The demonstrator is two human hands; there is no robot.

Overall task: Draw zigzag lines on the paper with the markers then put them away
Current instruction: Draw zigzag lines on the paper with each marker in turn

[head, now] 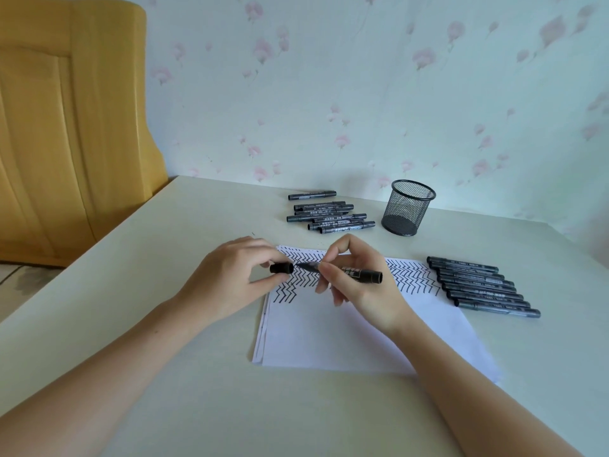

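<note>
While the left hand pinches the cap, its mouth faces the tip of the marker clamped in the right hand fingers; both lie along one sideways line just above the paper, cap left of tip, barely apart.

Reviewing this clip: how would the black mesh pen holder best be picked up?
Grip the mesh pen holder by its open top rim, coming from above: it stands upright and looks empty, so fingers can hook inside. Its right side is free; loose markers lie to its left.
</note>
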